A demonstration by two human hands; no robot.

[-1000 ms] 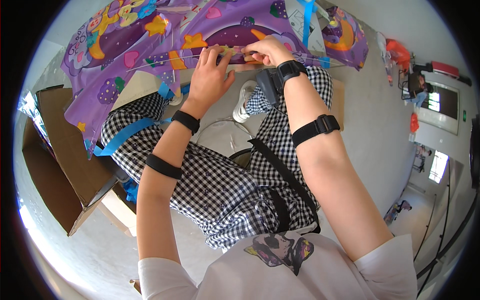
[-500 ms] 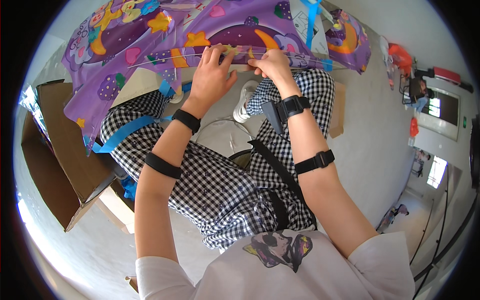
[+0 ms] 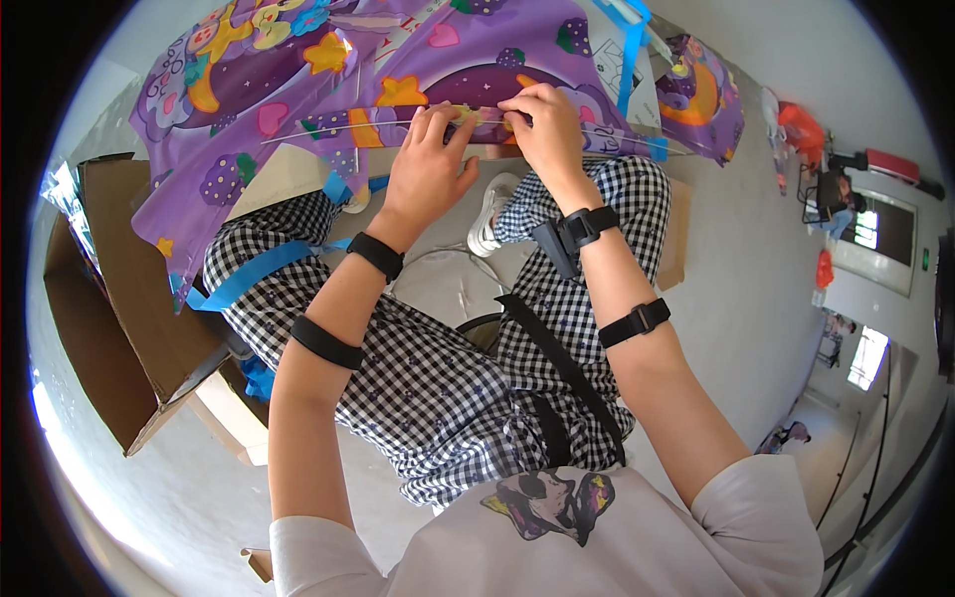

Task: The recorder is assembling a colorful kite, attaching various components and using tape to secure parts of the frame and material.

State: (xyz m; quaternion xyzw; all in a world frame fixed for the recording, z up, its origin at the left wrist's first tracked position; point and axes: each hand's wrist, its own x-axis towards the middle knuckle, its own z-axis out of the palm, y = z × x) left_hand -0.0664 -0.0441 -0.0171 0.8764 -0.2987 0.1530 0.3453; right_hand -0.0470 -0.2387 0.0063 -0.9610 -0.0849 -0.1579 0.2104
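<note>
Both hands are up on the kite [image 3: 298, 109], a broad sheet of thin, glossy purple plastic printed with stars, hearts and cartoon shapes, spread over the seated person's knees. The left hand [image 3: 426, 164] has its grip closed on the kite's lower edge, fingers curled over the film and thumb beneath. Just right of that grip, the right hand [image 3: 542, 124] pinches the same edge, fingertips pressed together around a thin pale rod [image 3: 477, 111] that runs along the fold; the two hands nearly touch. Blue tape strips [image 3: 249, 279] trail below the left grip, across checked black-and-white trousers [image 3: 438, 368]. Further left of the grips sits an open brown cardboard box [image 3: 119, 298], stiff and matte, on the pale floor [image 3: 736, 259]. A white shoe [image 3: 489, 214] shows beneath the hands.
</note>
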